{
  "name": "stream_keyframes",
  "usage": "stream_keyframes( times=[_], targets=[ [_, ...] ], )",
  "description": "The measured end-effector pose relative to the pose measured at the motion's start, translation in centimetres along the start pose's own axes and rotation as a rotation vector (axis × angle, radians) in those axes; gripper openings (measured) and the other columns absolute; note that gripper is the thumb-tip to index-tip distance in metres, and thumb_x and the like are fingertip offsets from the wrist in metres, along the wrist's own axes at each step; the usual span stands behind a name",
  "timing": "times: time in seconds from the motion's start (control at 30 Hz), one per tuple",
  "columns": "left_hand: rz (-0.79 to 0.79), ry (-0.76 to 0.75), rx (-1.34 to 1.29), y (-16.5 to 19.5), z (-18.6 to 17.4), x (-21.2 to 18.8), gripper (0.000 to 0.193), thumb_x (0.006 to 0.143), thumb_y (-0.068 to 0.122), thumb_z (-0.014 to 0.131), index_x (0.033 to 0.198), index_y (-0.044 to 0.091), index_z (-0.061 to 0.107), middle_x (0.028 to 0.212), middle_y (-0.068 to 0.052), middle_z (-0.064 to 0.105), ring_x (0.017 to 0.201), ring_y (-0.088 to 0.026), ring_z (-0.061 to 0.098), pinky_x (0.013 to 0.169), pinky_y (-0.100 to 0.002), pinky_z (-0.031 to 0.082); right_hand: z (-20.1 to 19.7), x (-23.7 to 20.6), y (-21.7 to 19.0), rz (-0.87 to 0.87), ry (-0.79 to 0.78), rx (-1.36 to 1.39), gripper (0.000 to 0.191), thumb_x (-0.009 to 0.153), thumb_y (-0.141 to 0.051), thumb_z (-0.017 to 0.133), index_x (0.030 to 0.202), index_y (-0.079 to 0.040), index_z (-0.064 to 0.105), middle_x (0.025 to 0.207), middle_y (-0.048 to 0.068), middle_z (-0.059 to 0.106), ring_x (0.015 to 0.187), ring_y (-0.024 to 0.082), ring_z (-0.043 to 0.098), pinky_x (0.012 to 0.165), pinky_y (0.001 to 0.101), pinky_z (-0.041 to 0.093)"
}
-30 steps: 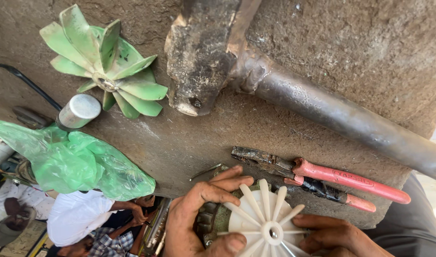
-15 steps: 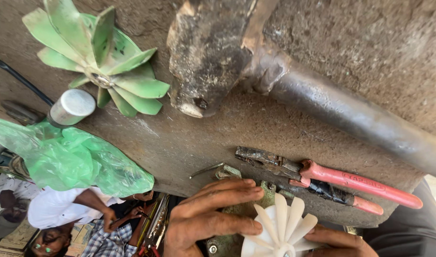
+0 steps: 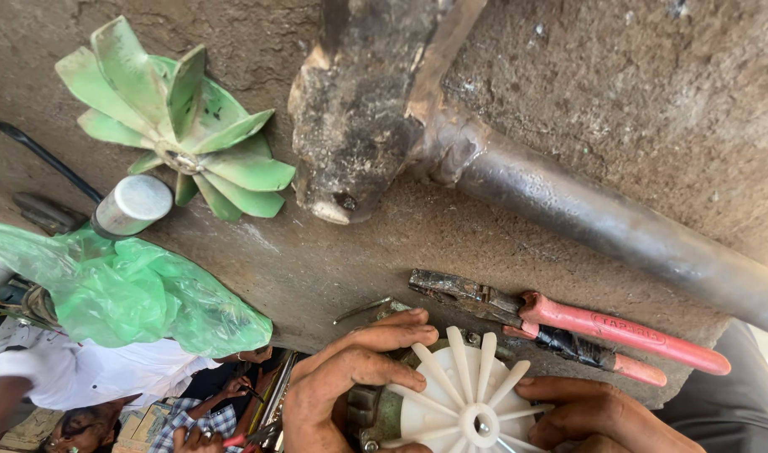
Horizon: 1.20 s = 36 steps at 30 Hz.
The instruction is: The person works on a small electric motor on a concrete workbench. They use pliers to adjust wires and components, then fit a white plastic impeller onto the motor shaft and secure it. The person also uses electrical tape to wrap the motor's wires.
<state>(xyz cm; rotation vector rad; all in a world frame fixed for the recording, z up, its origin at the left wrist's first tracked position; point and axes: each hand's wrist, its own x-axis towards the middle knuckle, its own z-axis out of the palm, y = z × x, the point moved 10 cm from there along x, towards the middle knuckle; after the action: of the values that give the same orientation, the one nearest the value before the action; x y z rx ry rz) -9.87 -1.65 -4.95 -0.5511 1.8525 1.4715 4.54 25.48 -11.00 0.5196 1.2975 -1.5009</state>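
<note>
White fan impeller (image 3: pixel 472 401) sits at near edge of the slab, seated on a small motor (image 3: pixel 374 415). My left hand (image 3: pixel 344 387) has shifted from cupping to wrapping the motor; right hand (image 3: pixel 592 413) pinches the rim. Pink-handled pliers (image 3: pixel 568 323) just beyond. Far left: green fan (image 3: pixel 179 126), small round grey-capped can (image 3: pixel 132 205), crumpled green plastic bag (image 3: pixel 120 289).

White plastic fan (image 3: pixel 472 403), radial blades, mounted on grimy motor (image 3: pixel 371 415), bottom edge
</note>
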Motion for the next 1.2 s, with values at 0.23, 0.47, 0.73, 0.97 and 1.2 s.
stream_keyframes(
  times=[0.23, 0.47, 0.73, 0.97, 1.2],
  targets=[
    [-0.073, -0.023, -0.101, -0.5, 0.1, 0.7, 0.044, 0.087, 0.049, 0.079, 0.094, 0.006, 0.077, 0.124, -0.021, 0.077, 0.126, -0.037, 0.075, 0.115, -0.053, 0.054, 3.2, 2.1, 2.3, -0.433, -0.531, -0.385, 0.015, 0.087, -0.024, 0.079, 0.093, -0.01, 0.082, 0.126, 0.021, 0.072, 0.119, 0.034, 0.069, 0.098, 0.0399, 0.052],
    [-0.109, -0.078, -0.184, -0.4, 0.6, 1.5, 0.048, 0.093, 0.056, 0.071, 0.091, 0.008, 0.074, 0.116, -0.019, 0.076, 0.122, -0.035, 0.073, 0.111, -0.052, 0.055, -0.1, -2.2, 6.5, -0.508, -0.138, -0.267, 0.019, 0.09, -0.025, 0.082, 0.095, -0.009, 0.073, 0.119, 0.009, 0.075, 0.116, 0.025, 0.073, 0.11, 0.0367, 0.057],
    [-0.156, -0.147, -0.211, -0.6, 0.6, 2.2, 0.05, 0.098, 0.057, 0.062, 0.094, 0.009, 0.075, 0.118, -0.017, 0.075, 0.12, -0.031, 0.074, 0.111, -0.05, 0.055, 0.8, -1.7, 7.6, -0.354, -0.045, -0.334, 0.019, 0.088, -0.022, 0.079, 0.098, -0.007, 0.074, 0.115, 0.008, 0.077, 0.113, 0.023, 0.074, 0.109, 0.0364, 0.055],
    [0.081, -0.333, -0.102, 1.2, 0.9, 2.0, 0.043, 0.109, 0.047, 0.064, 0.114, 0.007, 0.076, 0.14, -0.019, 0.07, 0.139, -0.033, 0.071, 0.126, -0.051, 0.052, 0.5, -2.5, 8.8, -0.321, -0.02, -0.346, 0.021, 0.086, -0.021, 0.076, 0.101, -0.006, 0.075, 0.112, 0.008, 0.078, 0.11, 0.021, 0.075, 0.109, 0.036, 0.053],
    [-0.039, -0.289, -0.099, 0.3, 1.1, 2.2, 0.042, 0.098, 0.049, 0.062, 0.099, 0.009, 0.076, 0.127, -0.017, 0.07, 0.127, -0.033, 0.069, 0.112, -0.048, 0.052, 0.6, -2.7, 8.4, -0.279, 0.009, -0.343, 0.025, 0.084, -0.019, 0.074, 0.104, -0.004, 0.077, 0.109, 0.007, 0.079, 0.108, 0.019, 0.075, 0.109, 0.0357, 0.051]
  ],
)
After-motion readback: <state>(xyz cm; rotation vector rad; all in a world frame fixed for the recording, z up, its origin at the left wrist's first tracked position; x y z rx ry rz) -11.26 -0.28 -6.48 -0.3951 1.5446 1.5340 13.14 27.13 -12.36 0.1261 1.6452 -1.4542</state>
